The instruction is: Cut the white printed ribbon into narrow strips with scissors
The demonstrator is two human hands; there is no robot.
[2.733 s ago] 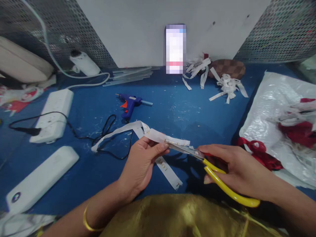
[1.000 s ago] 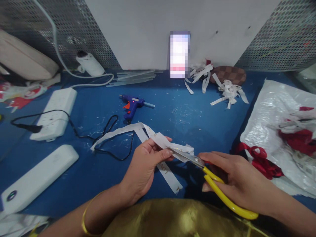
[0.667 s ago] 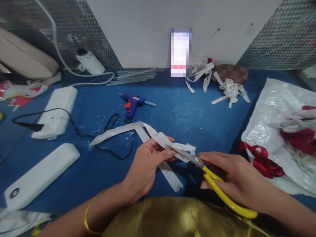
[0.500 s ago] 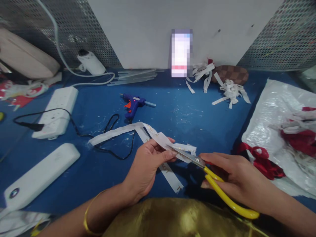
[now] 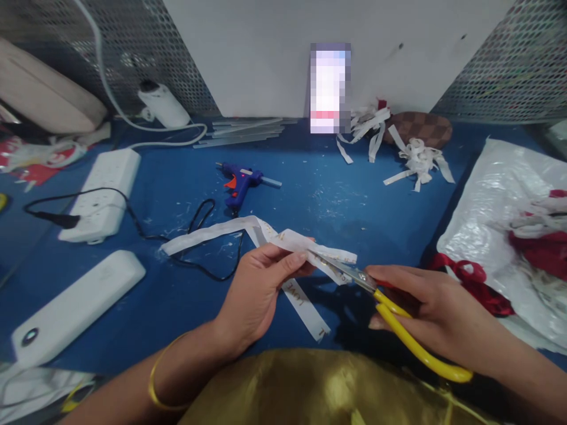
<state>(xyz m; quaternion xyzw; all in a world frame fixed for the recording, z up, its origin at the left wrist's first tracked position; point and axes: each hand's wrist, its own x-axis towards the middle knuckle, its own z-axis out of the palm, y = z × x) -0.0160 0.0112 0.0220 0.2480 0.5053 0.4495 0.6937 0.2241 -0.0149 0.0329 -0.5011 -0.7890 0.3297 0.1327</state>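
Observation:
My left hand (image 5: 261, 289) pinches a white ribbon (image 5: 305, 307) printed with gold lettering between thumb and fingers. One length of the ribbon trails left across the table, and another hangs down below the hand. To the right, my right hand (image 5: 429, 307) is closed round the yellow handles of a pair of scissors (image 5: 410, 339). Their blades lie along the ribbon just past my left fingertips, where it is split lengthwise into two strips. A blue glue gun (image 5: 241, 183) with an orange trigger lies beyond the ribbon, a glue stick poking from its back.
Left on the blue table are a white power strip (image 5: 104, 198) and a long white case (image 5: 80, 307). At the back stand a lit phone (image 5: 328, 88), glue sticks (image 5: 248, 131) and ribbon bows (image 5: 420, 160). A white plastic bag (image 5: 478, 195) with red ribbon pieces lies right.
The scissors have shifted slightly right, and the ribbon's split end now shows two separate strips spread further apart. My left hand keeps its pinch; the whole view has moved slightly.

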